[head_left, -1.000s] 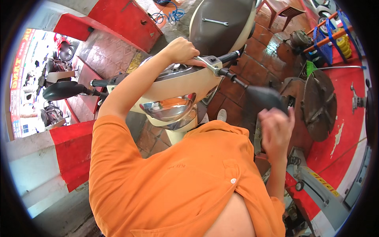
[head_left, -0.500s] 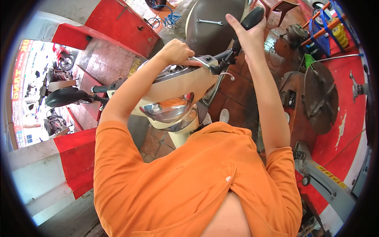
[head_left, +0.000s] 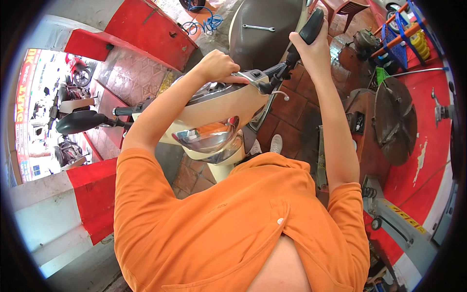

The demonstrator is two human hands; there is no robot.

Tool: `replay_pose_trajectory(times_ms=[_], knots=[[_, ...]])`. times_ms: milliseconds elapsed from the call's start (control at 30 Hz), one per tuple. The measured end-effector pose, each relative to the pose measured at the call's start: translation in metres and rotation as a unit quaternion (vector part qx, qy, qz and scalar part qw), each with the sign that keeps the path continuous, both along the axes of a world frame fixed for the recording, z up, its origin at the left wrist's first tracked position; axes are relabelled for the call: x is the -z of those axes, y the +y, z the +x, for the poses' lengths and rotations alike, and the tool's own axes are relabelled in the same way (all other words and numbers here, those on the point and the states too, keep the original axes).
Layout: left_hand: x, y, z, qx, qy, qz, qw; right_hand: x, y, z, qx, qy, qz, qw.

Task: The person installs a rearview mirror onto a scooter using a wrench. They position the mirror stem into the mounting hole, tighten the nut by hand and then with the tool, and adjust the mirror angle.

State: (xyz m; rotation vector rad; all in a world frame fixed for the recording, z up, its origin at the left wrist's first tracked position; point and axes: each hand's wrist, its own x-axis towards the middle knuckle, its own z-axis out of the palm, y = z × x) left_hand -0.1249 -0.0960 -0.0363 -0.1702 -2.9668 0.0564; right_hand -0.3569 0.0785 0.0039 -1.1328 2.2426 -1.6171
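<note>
Black plastic mirror [head_left: 312, 27] in your right hand [head_left: 314, 51], beyond the headlight [head_left: 206, 135] and to its right.
You wrap the mirror, thumb along its left side and fingers round its right, its stem running down toward the handlebar. Your left hand [head_left: 217, 65] is curled just beyond the headlight, near the switch housing [head_left: 255, 75]; whether it pinches anything, you cannot tell from here. A brake lever [head_left: 284, 95] sticks out right of the headlight, and the other mirror [head_left: 80, 121] sits well to its left. Farther beyond the headlight, a wrench [head_left: 259, 27] lies on the brown seat [head_left: 265, 46].
</note>
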Motion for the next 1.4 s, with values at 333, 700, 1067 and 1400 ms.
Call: replay_pose_trajectory(times_ms=[333, 700, 1067, 1400], knots=[[-0.002, -0.001, 0.000, -0.004, -0.007, 0.001, 1.000, 0.048, -0.006, 0.033, -0.237, -0.632, -0.279, 0.683], [0.002, -0.004, 0.000, 0.030, 0.014, 0.008, 0.999, 0.029, -0.018, 0.034, -0.192, -0.630, -0.201, 0.725], [0.000, -0.002, 0.000, 0.037, 0.028, 0.020, 0.999, 0.065, -0.025, 0.014, -0.355, -0.543, -0.259, 0.715], [-0.001, -0.001, 0.001, 0.014, 0.003, 0.000, 1.000, 0.040, -0.042, -0.001, -0.293, -0.617, -0.310, 0.662]])
